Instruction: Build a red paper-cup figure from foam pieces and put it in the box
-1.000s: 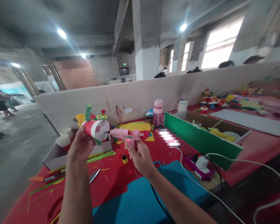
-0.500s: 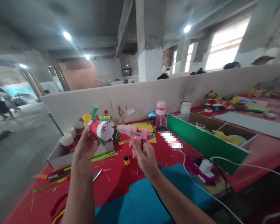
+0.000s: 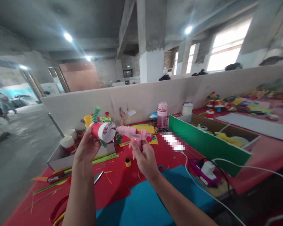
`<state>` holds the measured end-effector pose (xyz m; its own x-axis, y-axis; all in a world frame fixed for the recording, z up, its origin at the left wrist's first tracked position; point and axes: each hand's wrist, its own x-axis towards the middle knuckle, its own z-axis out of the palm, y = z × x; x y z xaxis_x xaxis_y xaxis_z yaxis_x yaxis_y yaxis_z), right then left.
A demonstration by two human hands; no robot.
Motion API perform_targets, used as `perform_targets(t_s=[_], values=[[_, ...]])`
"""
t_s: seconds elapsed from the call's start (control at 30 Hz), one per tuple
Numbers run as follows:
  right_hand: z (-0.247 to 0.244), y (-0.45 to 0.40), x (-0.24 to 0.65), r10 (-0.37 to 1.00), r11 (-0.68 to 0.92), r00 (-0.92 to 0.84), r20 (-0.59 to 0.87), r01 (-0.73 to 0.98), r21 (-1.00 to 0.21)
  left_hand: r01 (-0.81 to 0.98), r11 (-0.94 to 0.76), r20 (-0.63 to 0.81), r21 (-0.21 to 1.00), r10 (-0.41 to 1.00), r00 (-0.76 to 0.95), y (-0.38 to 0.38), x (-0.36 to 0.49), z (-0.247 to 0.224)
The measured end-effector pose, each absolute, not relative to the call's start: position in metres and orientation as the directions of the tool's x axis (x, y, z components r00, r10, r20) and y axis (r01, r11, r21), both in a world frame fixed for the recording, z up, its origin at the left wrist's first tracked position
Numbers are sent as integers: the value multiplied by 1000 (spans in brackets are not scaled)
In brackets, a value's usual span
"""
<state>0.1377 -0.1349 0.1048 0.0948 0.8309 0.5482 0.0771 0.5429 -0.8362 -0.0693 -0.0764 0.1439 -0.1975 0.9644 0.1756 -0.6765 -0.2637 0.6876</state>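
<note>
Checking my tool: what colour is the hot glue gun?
The hot glue gun is pink, clearest in the head view.

Bare forearms [image 3: 82, 191] taper to slim wrists [image 3: 81, 161], bare hands [image 3: 87, 147] and slender fingers [image 3: 137, 150].

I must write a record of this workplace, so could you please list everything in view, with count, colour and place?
Paper cup: one, red and white, centre left
Folded strips: two, green, above and below the paper cup
Glue gun: one, pink, centre
Roll: one, yellow and black, centre
Blade: one, silver, front left
Sheet material: count unclear, blue, front
Boxes: two, greyish left, green-sided right
Cup stacks: three, white, two left, one right
Power strip: one, purple, right
Partition: one, whitish, across middle
Bottle: one, pink, before partition
Table cover: one, red, beneath
Lights: at least four, white, ceiling
Distant people: several, background
Paper pieces: many, mixed colours, scattered
Left hand: one, holding paper cup
Right hand: one, holding glue gun
</note>
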Motion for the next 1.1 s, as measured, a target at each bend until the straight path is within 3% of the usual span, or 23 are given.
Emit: perform_targets(t_s=[1.1], values=[[105, -139, 142, 770, 635, -3, 638, 106, -766, -662, -271, 197, 699, 963, -186, -77, -73, 142]])
